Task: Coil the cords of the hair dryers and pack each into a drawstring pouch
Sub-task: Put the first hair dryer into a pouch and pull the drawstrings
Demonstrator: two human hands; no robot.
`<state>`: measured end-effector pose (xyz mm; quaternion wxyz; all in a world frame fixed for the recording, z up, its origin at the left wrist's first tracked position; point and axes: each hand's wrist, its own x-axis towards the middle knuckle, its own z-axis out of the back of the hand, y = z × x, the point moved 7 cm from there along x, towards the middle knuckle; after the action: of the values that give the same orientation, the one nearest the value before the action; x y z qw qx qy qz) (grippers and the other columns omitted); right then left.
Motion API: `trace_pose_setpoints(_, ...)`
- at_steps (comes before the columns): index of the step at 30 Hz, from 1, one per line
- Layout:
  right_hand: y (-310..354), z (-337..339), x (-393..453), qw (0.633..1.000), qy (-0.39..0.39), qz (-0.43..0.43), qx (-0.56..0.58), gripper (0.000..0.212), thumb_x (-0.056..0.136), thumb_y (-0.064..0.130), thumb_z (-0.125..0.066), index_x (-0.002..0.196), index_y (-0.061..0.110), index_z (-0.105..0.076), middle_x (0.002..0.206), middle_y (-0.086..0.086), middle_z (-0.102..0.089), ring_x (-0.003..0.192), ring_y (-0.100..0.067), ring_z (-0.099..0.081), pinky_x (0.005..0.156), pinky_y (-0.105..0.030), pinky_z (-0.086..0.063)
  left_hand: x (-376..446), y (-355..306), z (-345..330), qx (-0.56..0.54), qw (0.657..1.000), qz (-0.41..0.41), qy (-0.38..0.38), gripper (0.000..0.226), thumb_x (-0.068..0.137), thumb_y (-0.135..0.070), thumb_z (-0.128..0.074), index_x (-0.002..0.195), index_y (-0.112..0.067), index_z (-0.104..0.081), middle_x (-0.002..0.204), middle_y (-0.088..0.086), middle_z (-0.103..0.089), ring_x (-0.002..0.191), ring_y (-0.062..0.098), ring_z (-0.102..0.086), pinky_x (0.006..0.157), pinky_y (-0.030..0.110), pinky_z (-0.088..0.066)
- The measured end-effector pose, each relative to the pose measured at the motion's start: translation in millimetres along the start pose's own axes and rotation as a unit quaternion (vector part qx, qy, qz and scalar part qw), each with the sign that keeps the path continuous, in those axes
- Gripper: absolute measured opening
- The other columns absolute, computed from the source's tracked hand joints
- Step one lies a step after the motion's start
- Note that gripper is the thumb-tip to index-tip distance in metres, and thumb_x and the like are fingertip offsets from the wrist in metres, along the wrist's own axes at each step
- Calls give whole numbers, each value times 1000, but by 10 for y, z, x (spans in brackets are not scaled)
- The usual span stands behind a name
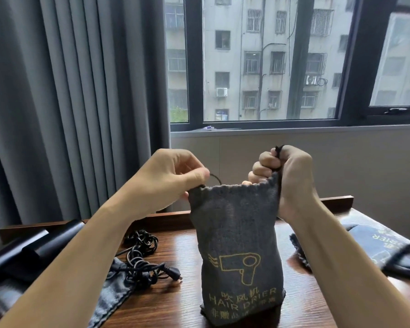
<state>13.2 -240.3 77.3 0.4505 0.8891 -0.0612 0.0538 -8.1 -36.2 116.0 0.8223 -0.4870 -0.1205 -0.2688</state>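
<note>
Currently, biggest to smallest as I see it:
counter [180, 301]: wood, carries everything.
pouch [239, 252]: grey, bulging, stands upright mid-counter; I judge a dryer is inside.
second hair dryer [37, 245]: black, far left, not packed.
cord [141, 261]: loose tangle beside it, uncoiled.
left hand [173, 183]: pinching drawstring at the mouth's left corner.
right hand [279, 176]: fisted round the drawstring, right corner.
risk: uneven pull tips the pouch or leaves the mouth gaping.
</note>
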Motion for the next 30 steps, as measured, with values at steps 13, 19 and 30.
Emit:
trace_pose_setpoints(13, 349, 424, -74, 940, -109, 91, -311, 47, 99, 36, -54, 56, 21, -43, 56, 2, -34, 47, -14, -35, 52, -30, -32, -25, 218, 235, -496, 851, 116, -130, 14, 102, -9, -50, 99, -19, -59, 71, -3, -60, 68, 15, -65, 85, 37, -48)
trace_pose_setpoints(19, 367, 391, -198, 994, -18, -2, -104, 54, 103, 45, -46, 57, 15, -48, 50, 0, -24, 38, -14, -28, 38, -24, -33, -39, 103, 434, -318, 942, -37, -104, 38, 79, -1, -66, 114, -14, -61, 80, 2, -64, 66, 15, -57, 74, 29, -50)
trace_pose_setpoints(30, 578, 354, -310, 962, 35, 171, -208, 20, 89, 14, -68, 100, -1, -76, 75, -13, -67, 65, -19, -66, 49, -24, -53, -127, -135, 560, 260, 910, -223, -233, 31, 92, 8, -68, 108, -18, -72, 101, -5, -59, 86, -1, -58, 77, 7, -46)
